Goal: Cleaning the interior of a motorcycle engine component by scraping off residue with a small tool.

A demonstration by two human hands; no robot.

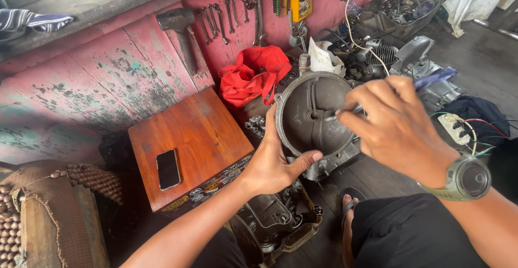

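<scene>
Left hand [272,163] grips lower rim of round metal engine cover [315,114], thumb curled over edge; cover held tilted above engine parts on floor. Right hand [396,125] pinches thin blue-handled tool [431,78], tip inside cover, possibly pick or brush. Risk: tip slips, scores inner face; one-hand grip loosens, cover drops onto parts below. Wooden box [189,138] at left carries phone [168,169]; front edge bears strip of multicoloured stickers. Red bag [253,76] behind cover.

Head camera looks steeply down, close over the workshop floor, perhaps tilted slightly.
</scene>
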